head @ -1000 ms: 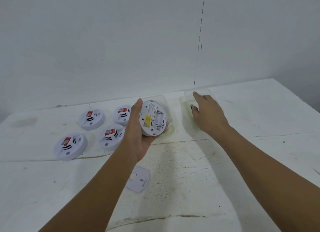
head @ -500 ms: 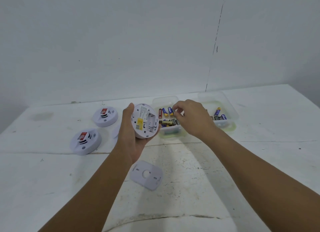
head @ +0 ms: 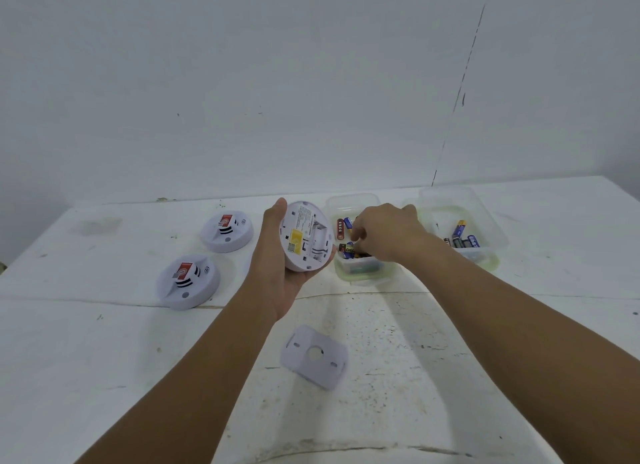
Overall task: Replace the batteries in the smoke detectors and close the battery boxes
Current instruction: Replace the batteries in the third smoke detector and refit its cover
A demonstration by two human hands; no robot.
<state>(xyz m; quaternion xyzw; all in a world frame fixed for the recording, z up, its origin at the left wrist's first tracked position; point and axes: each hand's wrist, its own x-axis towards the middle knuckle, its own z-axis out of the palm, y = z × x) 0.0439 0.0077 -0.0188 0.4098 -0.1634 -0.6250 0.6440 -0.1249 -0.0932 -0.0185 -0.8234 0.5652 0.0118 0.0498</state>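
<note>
- R hand moved from far right box over to near box, fingers now down among batteries.
- Since 0.5 s ago it dipped lower, fingertips curled onto one.

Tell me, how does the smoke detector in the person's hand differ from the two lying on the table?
The held detector is tilted in the left hand, back showing, battery bay open; the near detector and far detector lie flat, front up, with red labels. All are round and white.
</note>
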